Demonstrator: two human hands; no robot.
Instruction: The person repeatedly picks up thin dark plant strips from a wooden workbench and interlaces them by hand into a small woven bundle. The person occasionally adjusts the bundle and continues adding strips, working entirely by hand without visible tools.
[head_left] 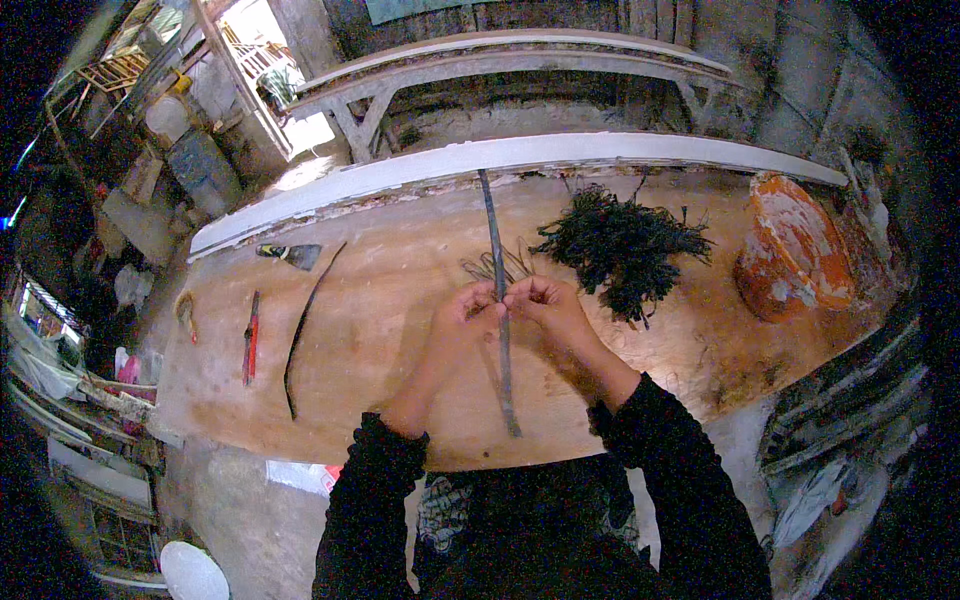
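A long, flat, dark grey strip (507, 375) lies lengthwise over the wooden table, its near end close to the front edge. Around its middle, my left hand (468, 308) and my right hand (548, 303) meet with fingers pinched together on it. Just beyond my fingertips, several thin wire-like loops (480, 266) show beside the strip; whether they are held or lie on the table, I cannot tell. To the right of my right hand rests a tangled heap of black strands (625, 245). A thin black curved strip (300, 335) lies apart on the left.
The wooden tabletop (380, 420) holds a scraper (292, 256), a slim red-and-black tool (250, 340) and a small brush-like item (186, 315) at left. An orange bucket (790, 255) smeared white tilts at right. A long white board (520, 152) borders the far edge; a bench (520, 65) stands behind.
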